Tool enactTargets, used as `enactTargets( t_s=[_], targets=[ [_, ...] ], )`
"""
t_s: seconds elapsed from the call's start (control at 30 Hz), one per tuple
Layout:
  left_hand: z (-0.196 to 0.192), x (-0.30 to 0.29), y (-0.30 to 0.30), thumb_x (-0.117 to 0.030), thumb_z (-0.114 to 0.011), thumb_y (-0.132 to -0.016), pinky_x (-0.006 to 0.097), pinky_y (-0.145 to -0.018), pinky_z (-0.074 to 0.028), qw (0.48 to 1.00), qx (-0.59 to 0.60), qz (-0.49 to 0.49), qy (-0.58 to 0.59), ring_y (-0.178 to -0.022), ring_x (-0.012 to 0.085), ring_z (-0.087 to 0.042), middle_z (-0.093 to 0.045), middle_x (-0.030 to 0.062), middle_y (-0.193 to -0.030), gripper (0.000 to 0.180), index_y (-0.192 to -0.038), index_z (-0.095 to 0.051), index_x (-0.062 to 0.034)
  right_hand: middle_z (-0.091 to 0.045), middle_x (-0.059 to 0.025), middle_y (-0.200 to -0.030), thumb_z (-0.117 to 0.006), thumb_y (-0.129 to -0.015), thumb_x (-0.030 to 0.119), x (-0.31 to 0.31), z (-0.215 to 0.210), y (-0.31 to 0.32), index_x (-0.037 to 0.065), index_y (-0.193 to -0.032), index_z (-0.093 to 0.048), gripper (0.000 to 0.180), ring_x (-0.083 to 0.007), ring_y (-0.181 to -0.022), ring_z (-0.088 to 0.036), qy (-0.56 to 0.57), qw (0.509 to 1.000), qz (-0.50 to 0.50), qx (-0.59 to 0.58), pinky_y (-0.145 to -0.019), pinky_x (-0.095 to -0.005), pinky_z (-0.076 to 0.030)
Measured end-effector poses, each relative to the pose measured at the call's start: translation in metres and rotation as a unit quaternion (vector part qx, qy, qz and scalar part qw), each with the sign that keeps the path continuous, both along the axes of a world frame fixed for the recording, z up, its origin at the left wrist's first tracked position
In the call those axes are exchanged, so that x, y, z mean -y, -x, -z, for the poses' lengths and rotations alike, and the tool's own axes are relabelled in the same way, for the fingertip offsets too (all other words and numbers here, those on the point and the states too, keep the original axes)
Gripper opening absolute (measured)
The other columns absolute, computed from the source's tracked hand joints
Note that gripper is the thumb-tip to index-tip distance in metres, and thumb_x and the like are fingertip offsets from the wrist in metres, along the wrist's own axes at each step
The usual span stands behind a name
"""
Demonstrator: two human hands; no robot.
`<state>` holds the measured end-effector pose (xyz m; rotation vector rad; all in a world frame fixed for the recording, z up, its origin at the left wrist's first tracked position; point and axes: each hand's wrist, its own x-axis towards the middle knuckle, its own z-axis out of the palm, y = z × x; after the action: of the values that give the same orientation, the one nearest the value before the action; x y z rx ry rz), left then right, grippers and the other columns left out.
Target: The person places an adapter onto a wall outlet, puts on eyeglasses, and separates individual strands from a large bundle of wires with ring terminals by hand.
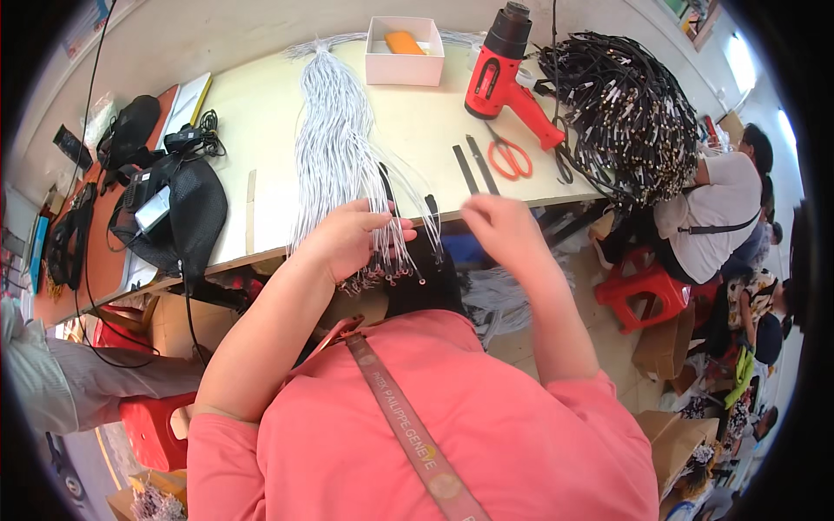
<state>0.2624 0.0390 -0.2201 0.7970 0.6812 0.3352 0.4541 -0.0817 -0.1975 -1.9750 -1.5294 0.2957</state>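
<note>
A thick bundle of thin white wires (334,130) lies across the table, its tips hanging over the front edge. My left hand (352,234) is curled around some of these wires near their ends, where small metal terminals show. Short black sleeves (433,217) sit on a few wires beside it. To the right, apart from the bundle, my right hand (504,227) is closed at the table edge; what its fingers pinch, if anything, is hidden. Just beyond that hand lie a dark flat strip (465,169) and a slim dark tool (481,163).
Orange-handled scissors (509,160) and a red heat gun (504,78) occupy the table's right. Behind is a white box (404,65) holding an orange item. A heap of black cables (621,113) stands far right, a black mesh bag (187,208) left. People sit on both sides.
</note>
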Motion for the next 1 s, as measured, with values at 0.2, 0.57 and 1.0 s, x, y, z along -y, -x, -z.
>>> enactTargets(
  t_s=[0.2, 0.57, 1.0],
  targets=[
    [0.001, 0.003, 0.001, -0.002, -0.04, -0.088, 0.042, -0.076, -0.05, 1.0, 0.0, 0.004, -0.011, -0.098, 0.0304, -0.058, -0.056, 0.0225, -0.107, 0.029, -0.116, -0.034, 0.0057, -0.063, -0.015, -0.08, -0.054, -0.08, 0.016, -0.081, 0.006, 0.001, 0.003, -0.088, -0.063, 0.018, -0.029, -0.077, -0.06, -0.062, 0.993, -0.103, -0.012, -0.069, -0.0353, -0.046],
    [0.002, 0.019, -0.003, -0.003, -0.051, -0.083, 0.044, -0.076, -0.046, 0.997, -0.066, -0.003, -0.03, -0.098, 0.027, -0.056, -0.056, 0.0177, -0.104, 0.049, -0.127, -0.027, -0.0005, -0.063, -0.0147, -0.093, -0.056, -0.073, 0.018, -0.193, 0.029, 0.024, 0.009, -0.091, -0.066, 0.022, -0.0309, -0.089, -0.059, 0.005, 0.995, -0.096, 0.021, -0.08, -0.0379, -0.046],
    [0.005, 0.035, 0.004, -0.003, -0.058, -0.079, 0.036, -0.09, -0.036, 0.991, -0.083, -0.042, -0.093, -0.108, 0.0226, -0.046, -0.047, 0.0173, -0.119, 0.076, -0.14, -0.013, -0.0061, -0.065, -0.0145, -0.084, -0.059, -0.068, 0.013, -0.206, 0.041, 0.003, 0.007, -0.093, -0.064, 0.026, -0.0262, -0.077, -0.062, 0.03, 0.995, -0.097, 0.009, -0.074, -0.0328, -0.048]
  ],
)
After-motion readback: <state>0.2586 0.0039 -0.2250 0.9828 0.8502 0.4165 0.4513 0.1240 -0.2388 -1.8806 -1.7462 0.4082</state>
